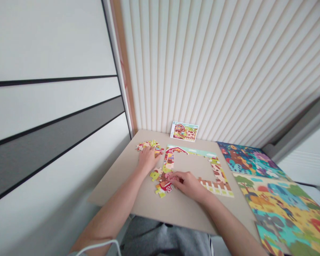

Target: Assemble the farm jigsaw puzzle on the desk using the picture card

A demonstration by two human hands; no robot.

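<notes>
A partly joined farm jigsaw (pixel 216 170) lies on a tan board (pixel 122 185), its border assembled around a bare middle. My left hand (pixel 147 159) rests flat, fingers spread, on loose pieces (pixel 149 145) at the board's far left. My right hand (pixel 188 183) is curled, fingertips pinching a piece by a small cluster of joined pieces (pixel 162 185) with a red barn on it, at the jigsaw's near left corner.
A small reference picture of the farm (pixel 184 131) leans against the ribbed wall at the back. Two finished colourful jigsaws (pixel 282 202) lie to the right. White and grey wall panels stand on the left. My grey-trousered lap shows below the board.
</notes>
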